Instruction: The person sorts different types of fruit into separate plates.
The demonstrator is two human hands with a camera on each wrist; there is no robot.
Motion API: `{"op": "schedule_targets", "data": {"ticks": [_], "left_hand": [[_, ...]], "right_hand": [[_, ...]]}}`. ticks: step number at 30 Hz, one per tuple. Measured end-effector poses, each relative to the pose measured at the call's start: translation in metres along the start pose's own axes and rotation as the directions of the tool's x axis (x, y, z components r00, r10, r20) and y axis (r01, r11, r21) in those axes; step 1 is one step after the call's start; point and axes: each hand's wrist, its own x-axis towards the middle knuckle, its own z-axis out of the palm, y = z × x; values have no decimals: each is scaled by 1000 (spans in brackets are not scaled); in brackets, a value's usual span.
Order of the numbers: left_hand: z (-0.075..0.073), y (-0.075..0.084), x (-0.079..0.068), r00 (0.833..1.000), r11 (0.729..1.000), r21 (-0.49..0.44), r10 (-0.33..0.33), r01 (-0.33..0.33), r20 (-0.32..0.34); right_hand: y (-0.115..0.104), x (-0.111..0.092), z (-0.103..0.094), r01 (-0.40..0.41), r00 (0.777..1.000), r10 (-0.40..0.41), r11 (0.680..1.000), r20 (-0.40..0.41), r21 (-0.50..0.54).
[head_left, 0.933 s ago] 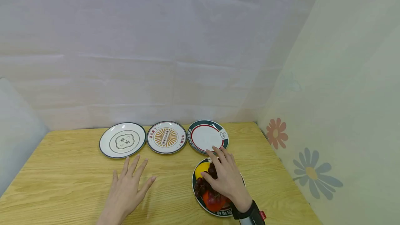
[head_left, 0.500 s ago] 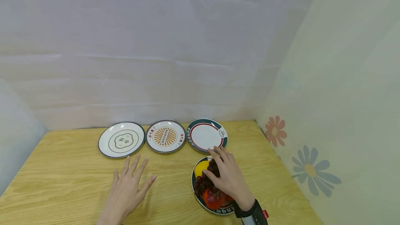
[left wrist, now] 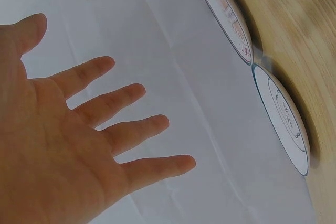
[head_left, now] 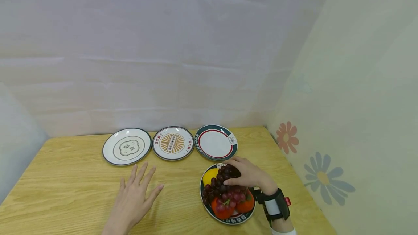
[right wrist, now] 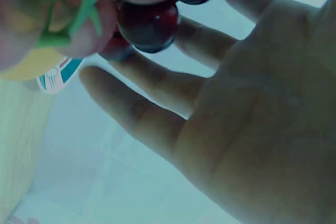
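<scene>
Dark grapes, axis: The bunch of dark grapes lay on the fruit plate, its long axis slanting from far right to near left; thin twigs projected at the far end, and the near-left end lay close to the plate's rim.
Right hand, position: The right hand reached in from the right, covering the bunch's far-right part; the thumb lay along its near side, the index finger along its far side.
Right hand, state: Fingers were around the bunch, and the wrist view showed them against dark berries; whether the hold was firm could not be told.
Left hand, state: The left hand was released, fingers spread, over the wooden table, well apart from the fruit.
Neighbouring fruit: A yellow fruit sat at the bunch's far-left side; red grapes lay on its near side, partly over two orange-red fruits.
Rear plates: The white plate, sunburst plate and green-rimmed plate stood in a row near the wall; the green-rimmed plate was just beyond the fruit plate.
Obstruction: Red grapes crowded the bunch's near side.
</scene>
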Motion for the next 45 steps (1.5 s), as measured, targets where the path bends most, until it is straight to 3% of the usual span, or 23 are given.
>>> {"op": "schedule_targets", "data": {"ticks": [7, 19, 23, 28, 32, 34, 39, 45], "left_hand": [[0, 1, 0, 1000, 1000, 3, 4, -4, 5], [1, 3, 1, 1000, 1000, -9, 10, -10, 7], [1, 4, 1, 1000, 1000, -11, 10, -10, 7], [0, 6, 0, 1000, 1000, -11, 11, -11, 13], [0, 10, 1, 999, 1000, -9, 15, -14, 34], [1, 12, 3, 999, 1000, -14, 17, -16, 49], [4, 21, 6, 997, 999, -21, 47, -46, 59], [13, 39, 10, 989, 991, -46, 127, -124, 76]], "right_hand": [[15, 7, 0, 71, 997, -69, 996, -27, 62], [20, 8, -3, 185, 966, -169, 981, -196, 65], [22, 7, -3, 215, 949, -190, 974, -252, 73], [15, 4, -6, 276, 908, -250, 961, -335, 31], [4, 0, -8, 340, 855, -336, 938, -395, -62], [-6, 0, -9, 386, 809, -396, 915, -434, -116], [-42, 2, -9, 474, 670, -549, 835, -500, -280], [-81, 5, 1, 555, 555, -639, 762, -533, -334]]}}
